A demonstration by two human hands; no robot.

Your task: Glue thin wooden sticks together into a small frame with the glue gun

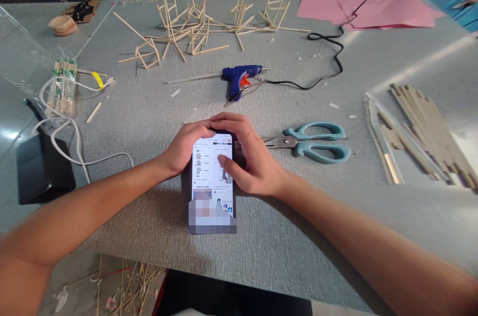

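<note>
A smartphone [203,174] with a lit screen of pictures and text is held between both hands, its lower part blurred by a pixel block. My left hand [184,149] is closed around its upper left edge, with the thumb at the top of the screen. Wrapped over the top and right edge, my right hand [252,156] has its thumb over the screen. Scissors [317,141] with light blue handles lie just right of that hand, their blade tips hidden behind it. Beyond the hands a blue hot glue gun [239,79] rests on its side with a glue stick in it.
Joined wooden sticks [186,32] stand at the back. Pink paper [358,4] lies back right, and flat wooden strips [429,131] lie right. On the left are a black box [45,171], a white cable [78,136] and packaged sticks [63,86]. A black cord [321,81] trails rightward.
</note>
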